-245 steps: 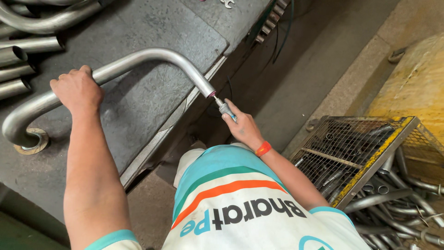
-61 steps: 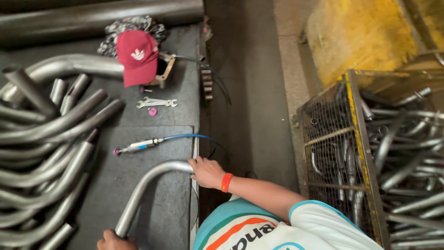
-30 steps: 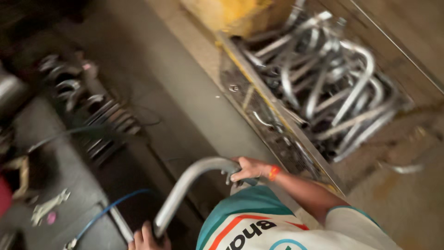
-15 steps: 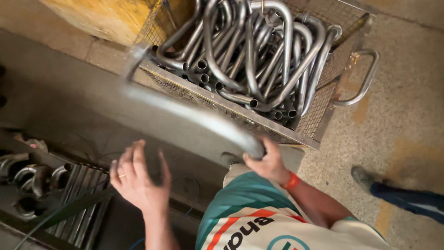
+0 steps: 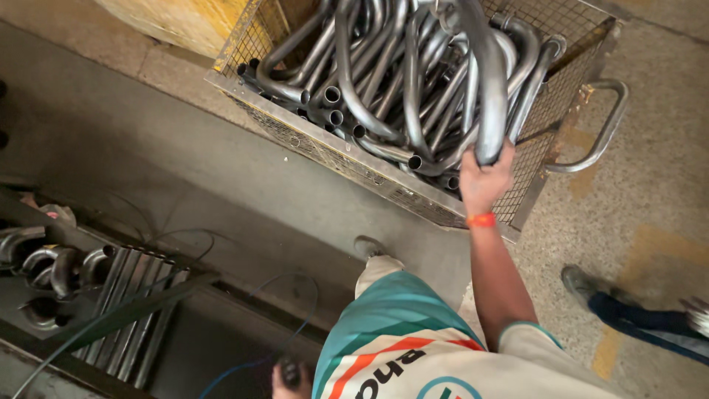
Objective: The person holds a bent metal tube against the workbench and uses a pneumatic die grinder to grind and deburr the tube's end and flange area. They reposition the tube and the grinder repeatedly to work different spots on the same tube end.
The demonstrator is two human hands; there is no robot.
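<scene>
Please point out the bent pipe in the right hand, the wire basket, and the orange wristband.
bent pipe [image 5: 484,89], head view, mid-length.
wire basket [image 5: 336,151], head view, near rim.
orange wristband [image 5: 481,219], head view, middle of band.

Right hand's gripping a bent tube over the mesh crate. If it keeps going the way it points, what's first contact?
Most likely the pile of bent tubes in the wire crate, just ahead of the right hand and its tube; depth unclear.
</scene>
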